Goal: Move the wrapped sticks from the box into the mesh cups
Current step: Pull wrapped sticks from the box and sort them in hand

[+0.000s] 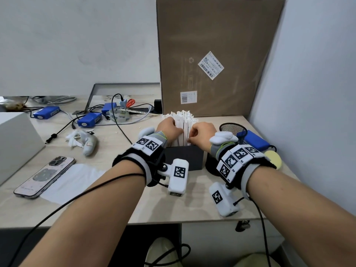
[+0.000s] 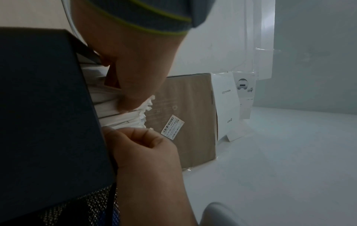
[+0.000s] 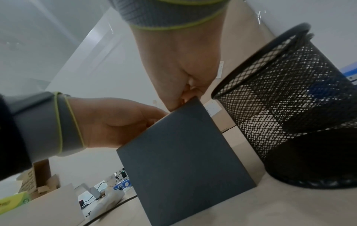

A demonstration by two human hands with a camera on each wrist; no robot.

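A dark box (image 1: 185, 158) stands near the table's front, packed with upright white wrapped sticks (image 1: 183, 118). My left hand (image 1: 178, 130) digs into the bundle from the left, fingers curled round some sticks. My right hand (image 1: 190, 136) is curled on the right side and pinches sticks near the box rim. The left wrist view shows both hands, left hand (image 2: 133, 97) and right hand (image 2: 135, 137), on the sticks (image 2: 123, 117). A black mesh cup (image 1: 233, 130) stands just right of the box, seen close up as the mesh cup (image 3: 289, 107) beside the box (image 3: 183, 160). A second mesh cup (image 1: 212, 166) sits mostly hidden under my right wrist.
A tall cardboard carton (image 1: 217, 54) leans against the wall right behind the box. A blue pack (image 1: 256, 140) and a yellow disc (image 1: 273, 158) lie right of the cups. A phone (image 1: 44, 176), blue packs (image 1: 89, 119), cables and a white box (image 1: 15, 139) fill the left.
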